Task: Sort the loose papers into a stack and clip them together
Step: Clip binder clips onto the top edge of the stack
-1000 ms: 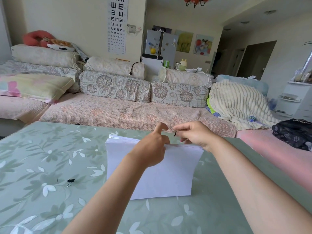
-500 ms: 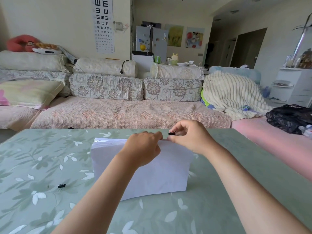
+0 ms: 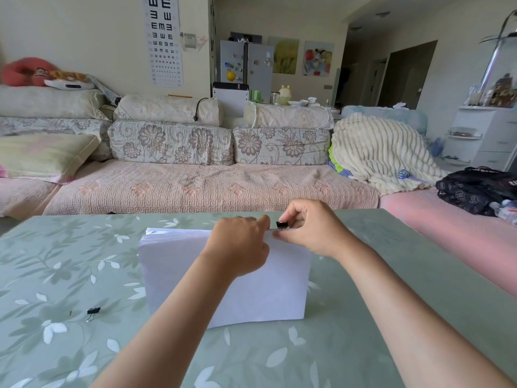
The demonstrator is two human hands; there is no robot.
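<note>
A stack of white papers [image 3: 179, 264] lies on the green floral table [image 3: 56, 275], its far edges slightly uneven at the left corner. My left hand [image 3: 237, 245] rests fisted on the far edge of the stack, pinching it between thumb and fingers. My right hand [image 3: 313, 228] pinches a small black binder clip [image 3: 282, 224] just above the same far edge, right beside the left thumb. Whether the clip's jaws are on the paper I cannot tell. A second black binder clip [image 3: 93, 311] lies loose on the table at the left.
A long sofa [image 3: 195, 189] with floral cushions runs along the table's far edge. A cream blanket [image 3: 383, 152] and a black bag [image 3: 475, 191] lie at the right. White drawers [image 3: 484, 135] stand at the far right.
The view has shifted slightly. My left thumb has come down from pointing up and now pinches the stack's edge; my right hand has brought the clip down toward that edge.
</note>
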